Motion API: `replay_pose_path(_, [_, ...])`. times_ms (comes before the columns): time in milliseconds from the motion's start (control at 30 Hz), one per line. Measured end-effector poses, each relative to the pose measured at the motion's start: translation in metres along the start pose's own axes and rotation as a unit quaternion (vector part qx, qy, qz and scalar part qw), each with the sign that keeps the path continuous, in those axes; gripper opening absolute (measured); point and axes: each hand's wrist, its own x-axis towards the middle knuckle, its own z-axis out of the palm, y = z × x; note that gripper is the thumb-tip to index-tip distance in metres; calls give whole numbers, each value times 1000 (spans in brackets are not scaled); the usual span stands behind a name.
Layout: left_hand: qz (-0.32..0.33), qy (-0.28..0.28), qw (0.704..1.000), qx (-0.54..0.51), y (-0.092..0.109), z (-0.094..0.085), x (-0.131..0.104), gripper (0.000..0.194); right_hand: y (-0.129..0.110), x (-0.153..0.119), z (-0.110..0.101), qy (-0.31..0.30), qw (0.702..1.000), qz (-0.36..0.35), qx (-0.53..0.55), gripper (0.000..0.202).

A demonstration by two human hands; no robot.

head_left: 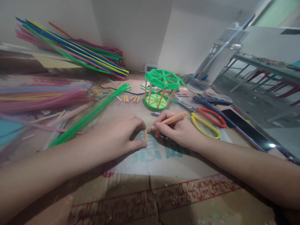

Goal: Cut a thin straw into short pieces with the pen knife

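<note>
Between the thumb and index finger of my left hand point(119, 132) is a short orange stick point(145, 136), gripped at its two ends above a printed plastic sheet point(199, 164). My right hand point(175, 128) is closed around an orange marker pen point(172, 119), whose tip points left at the upper end of the stick. Just beyond my hands stands a small round frame point(162, 78) with a green spoked top, thin wooden posts and a green base. Several short orange sticks point(131, 99) lie to its left.
A green pipe cleaner bundle point(91, 115) lies at left, with more coloured pipe cleaners point(77, 51) behind. On the right are scissors point(207, 120) with red and yellow handles, blue-handled pliers point(211, 100), a phone point(248, 128) and a clear bottle point(213, 59) holding a brush.
</note>
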Motion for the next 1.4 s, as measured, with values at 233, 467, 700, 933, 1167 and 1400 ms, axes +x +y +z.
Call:
replay_pose_path(233, [3, 28, 1000, -15, -2, 11, 1, 31, 0, 1, -1, 11, 1000, 10, -15, 15])
replay_pose_path(467, [-16, 20, 999, -24, -2, 12, 4, 31, 1, 4, 3, -2, 1000, 24, -9, 15])
replay_pose_path(700, [5, 30, 999, -43, -5, 16, 5, 27, 1, 3, 2, -4, 999, 33, -3, 15])
replay_pose_path(933, [49, 71, 995, -54, -6, 27, 9, 21, 2, 2, 0, 59, 998, 10, 18, 17])
replay_pose_path(1167, [49, 80, 994, -49, -2, 29, 8, 19, 6, -5, 0, 14, 998, -61, 6, 13])
replay_pose_path(1400, [44, 83, 994, -57, -2, 28, 7, 17, 11, -6, -1, -34, 992, -119, -39, 17])
